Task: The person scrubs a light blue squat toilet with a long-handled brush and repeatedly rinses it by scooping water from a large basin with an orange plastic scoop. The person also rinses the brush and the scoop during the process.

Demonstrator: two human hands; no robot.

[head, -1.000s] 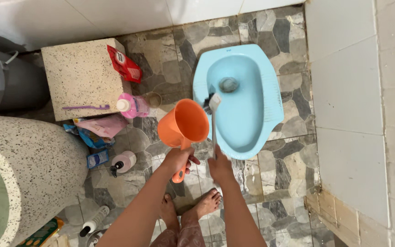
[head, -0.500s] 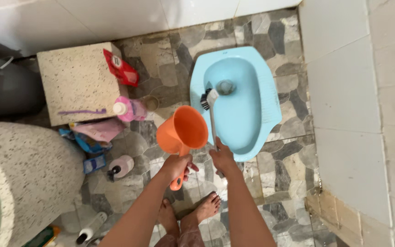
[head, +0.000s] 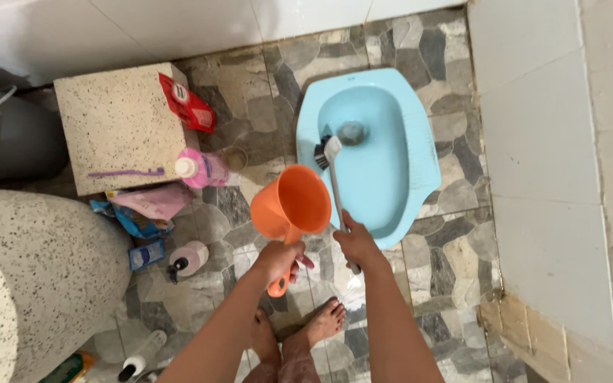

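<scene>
Bottles and packets crowd the floor on the left. A big stone tub blocks that side too. The wall is close on the right.

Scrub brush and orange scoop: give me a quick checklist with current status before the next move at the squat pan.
1. Right hand gripping the scrub brush handle: ok, fingers closed around it.
2. Brush head inside the blue squat pan, near the drain: ok.
3. Left hand holding the orange scoop by its handle: ok.
4. Water in the scoop: cannot tell; its inside looks plain orange.
5. Scoop over the pan: not ok, it sits over the pan's left edge and the floor.
6. Bare feet clear of the pan: ok.
</scene>
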